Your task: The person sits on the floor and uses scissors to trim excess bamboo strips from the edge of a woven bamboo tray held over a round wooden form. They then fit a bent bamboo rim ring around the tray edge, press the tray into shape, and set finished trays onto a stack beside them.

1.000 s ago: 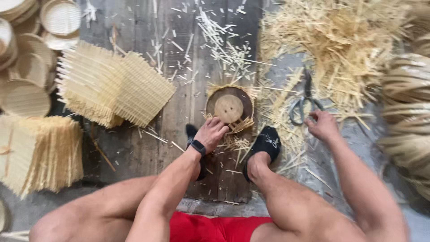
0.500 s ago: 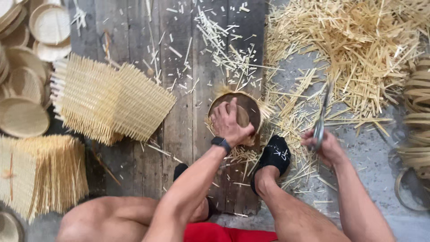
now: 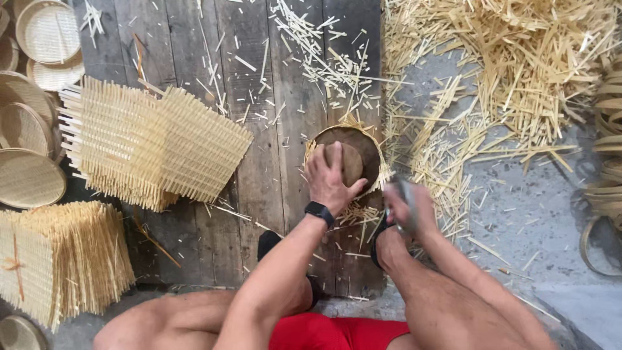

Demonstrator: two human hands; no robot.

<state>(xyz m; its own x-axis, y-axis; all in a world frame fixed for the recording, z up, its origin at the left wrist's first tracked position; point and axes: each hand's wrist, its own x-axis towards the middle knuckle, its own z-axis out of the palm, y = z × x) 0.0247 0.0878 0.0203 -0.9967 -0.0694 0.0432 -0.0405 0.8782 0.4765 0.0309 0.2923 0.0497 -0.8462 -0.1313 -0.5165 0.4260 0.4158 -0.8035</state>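
Note:
My left hand (image 3: 330,178), with a black watch on the wrist, presses down on a round dark wooden block (image 3: 360,150). The block lies on a woven bamboo mat (image 3: 383,175) whose frayed strip ends stick out around it. My right hand (image 3: 409,210) is blurred just right of the block, above my knee, and grips grey metal scissors (image 3: 404,191). My feet in black socks rest on the planks below the block.
Stacks of square woven bamboo mats lie at left (image 3: 155,146) and lower left (image 3: 58,259). Round woven trays (image 3: 29,178) line the left edge. A heap of loose bamboo strips (image 3: 518,65) fills the upper right. Bamboo hoops (image 3: 606,175) sit at the right edge.
My right hand lifted the scissors off the ground at right and brought them to the block. My left hand moved from the mat's near edge up onto the block.

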